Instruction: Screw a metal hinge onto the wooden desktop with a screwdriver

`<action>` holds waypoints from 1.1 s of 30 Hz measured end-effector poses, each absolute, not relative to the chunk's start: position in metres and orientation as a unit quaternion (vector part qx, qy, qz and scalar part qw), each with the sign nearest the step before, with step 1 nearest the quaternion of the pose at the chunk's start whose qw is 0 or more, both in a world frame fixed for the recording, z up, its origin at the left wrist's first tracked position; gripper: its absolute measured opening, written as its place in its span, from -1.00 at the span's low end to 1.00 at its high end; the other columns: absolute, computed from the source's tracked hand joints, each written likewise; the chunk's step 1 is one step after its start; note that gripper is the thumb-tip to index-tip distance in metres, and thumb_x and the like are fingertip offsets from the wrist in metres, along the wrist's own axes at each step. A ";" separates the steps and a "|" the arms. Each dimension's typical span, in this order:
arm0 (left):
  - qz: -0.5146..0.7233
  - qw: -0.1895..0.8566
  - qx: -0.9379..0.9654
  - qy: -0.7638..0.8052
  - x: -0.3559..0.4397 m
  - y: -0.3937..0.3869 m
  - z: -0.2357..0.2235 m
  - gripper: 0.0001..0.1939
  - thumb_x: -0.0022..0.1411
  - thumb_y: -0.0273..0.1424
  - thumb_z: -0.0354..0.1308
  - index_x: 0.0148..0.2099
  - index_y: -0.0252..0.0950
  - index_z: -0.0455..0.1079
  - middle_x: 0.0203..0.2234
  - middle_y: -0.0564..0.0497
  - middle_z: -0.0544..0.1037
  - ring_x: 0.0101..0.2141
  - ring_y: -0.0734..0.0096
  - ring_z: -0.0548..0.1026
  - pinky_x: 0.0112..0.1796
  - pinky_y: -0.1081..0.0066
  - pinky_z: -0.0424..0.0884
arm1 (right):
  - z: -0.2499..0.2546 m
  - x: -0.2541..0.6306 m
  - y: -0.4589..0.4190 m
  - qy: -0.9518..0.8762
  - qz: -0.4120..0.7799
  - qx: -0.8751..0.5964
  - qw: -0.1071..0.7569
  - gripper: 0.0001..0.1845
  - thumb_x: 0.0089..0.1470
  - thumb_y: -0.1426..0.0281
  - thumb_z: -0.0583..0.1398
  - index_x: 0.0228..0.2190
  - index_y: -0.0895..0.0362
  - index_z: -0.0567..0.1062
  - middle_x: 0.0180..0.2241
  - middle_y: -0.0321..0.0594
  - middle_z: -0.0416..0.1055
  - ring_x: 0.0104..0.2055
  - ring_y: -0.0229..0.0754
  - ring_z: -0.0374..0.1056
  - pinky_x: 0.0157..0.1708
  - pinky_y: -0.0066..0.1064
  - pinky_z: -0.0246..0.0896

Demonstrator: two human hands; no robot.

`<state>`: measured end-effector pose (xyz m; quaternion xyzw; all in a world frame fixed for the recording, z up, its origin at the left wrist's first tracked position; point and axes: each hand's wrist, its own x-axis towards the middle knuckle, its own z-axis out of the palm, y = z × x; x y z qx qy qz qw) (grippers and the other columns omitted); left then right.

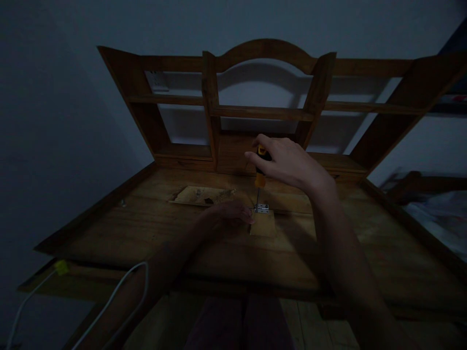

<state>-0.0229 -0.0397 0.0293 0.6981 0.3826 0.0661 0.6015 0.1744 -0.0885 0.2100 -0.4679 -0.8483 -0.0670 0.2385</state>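
A screwdriver (260,181) with a yellow and black handle stands nearly upright in my right hand (286,158), fingers wrapped round its top. Its thin shaft runs down to the left part of a small silver hinge (261,208). Under the hinge's front edge, a pale square wood block (263,224) lies on the desktop. My left hand (233,214) rests low beside them, fingertips together at the left end of the hinge and the block's edge. Shadow hides what those fingers pinch, if anything. I cannot make out a screw at the tip.
A splintered piece of board (202,195) lies behind my left hand. At the back of the wooden desktop (153,228) rises a shelf unit (262,113). A white cable (120,284) loops over my left forearm, and a yellow tag (61,267) sits at the front left edge.
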 end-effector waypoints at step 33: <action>0.036 0.659 0.664 0.353 -0.024 -0.040 0.032 -0.31 -0.12 0.10 0.58 -0.51 -0.25 0.22 -0.64 0.19 0.16 -0.61 0.58 0.08 -0.57 0.48 -0.02 | 0.207 0.177 -0.077 -0.845 -0.077 -0.472 0.240 -0.66 0.36 0.26 0.13 0.04 0.15 0.52 -0.05 0.06 0.63 -0.03 0.17 0.53 -0.03 -0.10 0.31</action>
